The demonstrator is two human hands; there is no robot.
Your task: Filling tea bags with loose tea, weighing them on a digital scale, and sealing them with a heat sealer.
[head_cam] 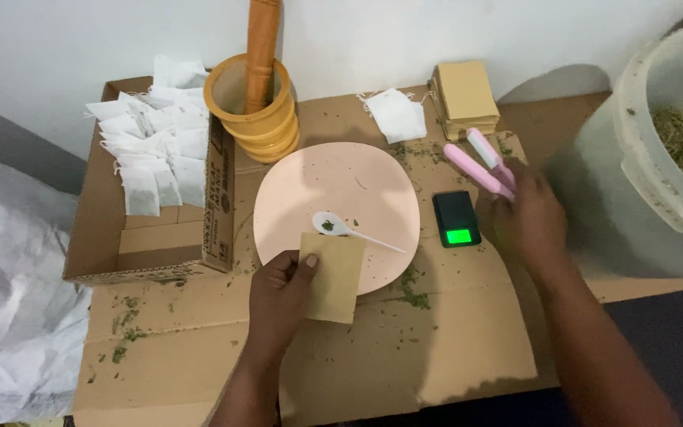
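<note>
Both forearms reach forward from the lower edge of the view. The left hand [280, 294] is curled, back up, thumb pressed flat against the fingers in a pinch. The right hand [533, 219] stretches farther out — fingers closed in a grip, knuckles up, slightly blurred, wrist straight.

Wooden mortar [256, 111] with pestle [262, 47], box of white sachets [156, 150], small scale [457, 219], white bucket [658, 158].

Pestle [261, 47] top cut off; tub [658, 150] cropped right; right hand [533, 217] blurred.
</note>
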